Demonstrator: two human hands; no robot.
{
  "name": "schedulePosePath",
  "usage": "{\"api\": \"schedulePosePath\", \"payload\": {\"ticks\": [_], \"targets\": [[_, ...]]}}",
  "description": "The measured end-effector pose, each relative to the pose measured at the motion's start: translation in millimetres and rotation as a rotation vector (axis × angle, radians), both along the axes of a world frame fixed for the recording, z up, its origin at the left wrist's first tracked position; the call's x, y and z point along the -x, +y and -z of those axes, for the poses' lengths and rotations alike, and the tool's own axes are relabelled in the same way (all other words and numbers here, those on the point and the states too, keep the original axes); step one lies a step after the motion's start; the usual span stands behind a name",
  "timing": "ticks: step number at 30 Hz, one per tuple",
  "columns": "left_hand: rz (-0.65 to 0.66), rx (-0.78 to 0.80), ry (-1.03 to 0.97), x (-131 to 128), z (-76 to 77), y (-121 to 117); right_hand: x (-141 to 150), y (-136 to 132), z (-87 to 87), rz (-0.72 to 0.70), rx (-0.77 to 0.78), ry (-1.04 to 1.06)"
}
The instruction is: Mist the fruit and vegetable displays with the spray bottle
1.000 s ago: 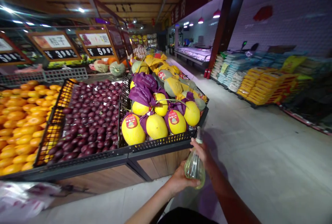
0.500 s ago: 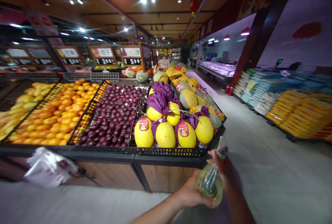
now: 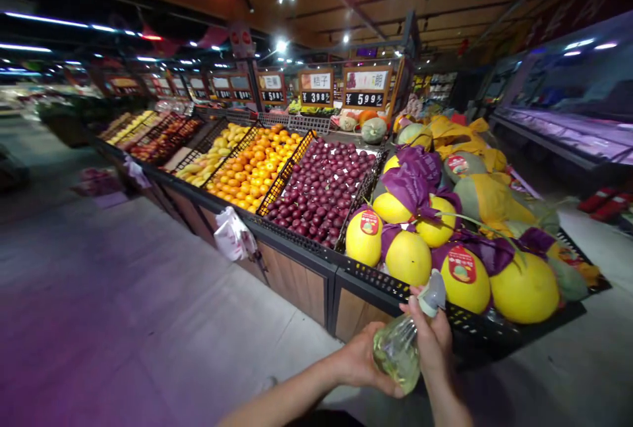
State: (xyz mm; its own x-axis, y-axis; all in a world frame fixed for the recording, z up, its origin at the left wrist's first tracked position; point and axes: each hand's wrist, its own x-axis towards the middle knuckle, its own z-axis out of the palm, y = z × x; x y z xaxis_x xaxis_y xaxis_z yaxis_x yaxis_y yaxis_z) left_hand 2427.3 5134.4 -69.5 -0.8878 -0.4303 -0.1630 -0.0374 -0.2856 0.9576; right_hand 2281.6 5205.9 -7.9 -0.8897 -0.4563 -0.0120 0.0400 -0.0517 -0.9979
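From my remote seat I took the melon crate [image 3: 372, 277] as my landmark. Well to its left, a white plastic bag [image 3: 234, 236] hung at the front of the wooden stand [image 3: 291, 275]. Also left of the crate lay the oranges [image 3: 252, 167], and just beside it the dark plum-like fruits [image 3: 321, 193]. Before the crate's front edge, my left hand [image 3: 363, 358] was closed around the lower body of the clear bottle [image 3: 400, 354], which stood tilted. My right hand [image 3: 432, 335] gripped its neck, below a pale head, probably a sprayer, though blurred. Near the crate's right front corner sat a large yellow melon [image 3: 527, 288].
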Motion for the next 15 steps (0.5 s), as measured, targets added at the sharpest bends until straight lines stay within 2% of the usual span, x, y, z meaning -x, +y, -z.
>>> {"api": "schedulePosePath", "payload": {"ticks": [3,7,9,12,15], "targets": [[0.016,0.007,0.015,-31.6,2.6,-41.0,-31.2,-42.9,7.3,-0.001,0.002,-0.003],[0.124,-0.044,0.063,-83.4,-5.1,-102.6,-78.1,-109.0,16.0,0.003,-0.015,-0.081],[0.125,-0.075,0.067,-113.4,-7.3,-133.4,-104.3,-144.6,19.7,-0.009,-0.03,-0.103],[0.009,-0.114,0.036,-159.6,-6.0,-174.7,-146.2,-198.4,22.0,-0.035,-0.045,-0.108],[-0.119,-0.155,0.019,-203.4,-4.6,-205.9,-188.6,-249.6,20.0,-0.116,-0.033,-0.066]]}}
